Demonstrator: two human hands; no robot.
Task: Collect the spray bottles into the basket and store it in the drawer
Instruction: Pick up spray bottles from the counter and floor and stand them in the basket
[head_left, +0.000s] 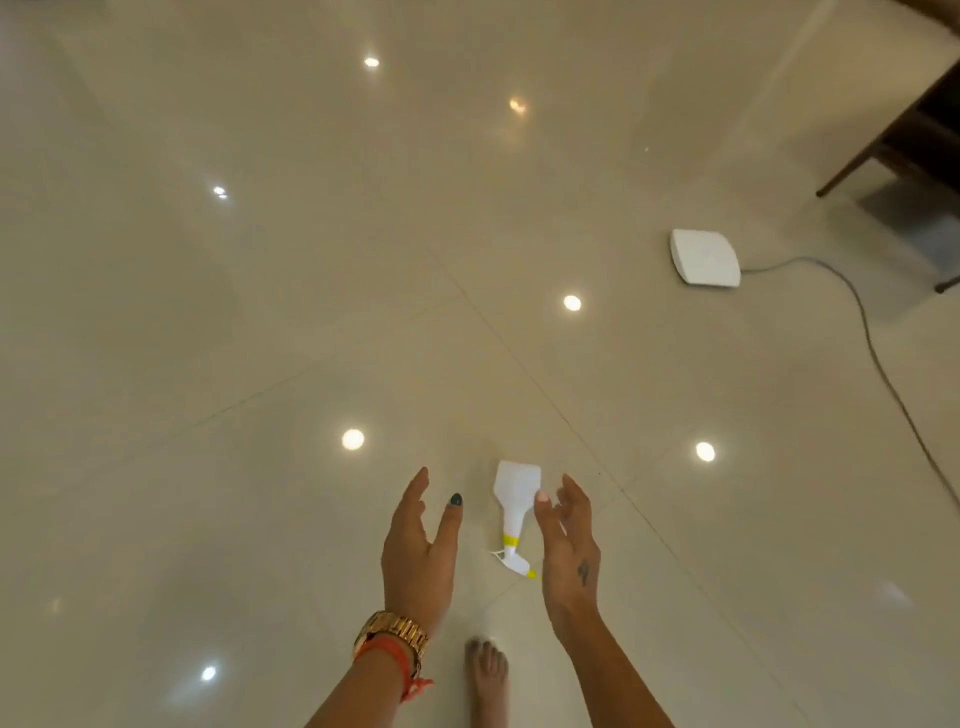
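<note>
Glossy tiled floor (260, 312) is noted bare around a white spray bottle (515, 501) lying flat between the left hand (418, 545) and right hand (569, 545), both spread wide and empty, apparently for a pickup.

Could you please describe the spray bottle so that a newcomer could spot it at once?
On the glossy cream tiled floor, look between the two open hands. The spray bottle lies on its side there, white with a yellow collar and nozzle tip, unlike the flat white cabled box farther right.
</note>
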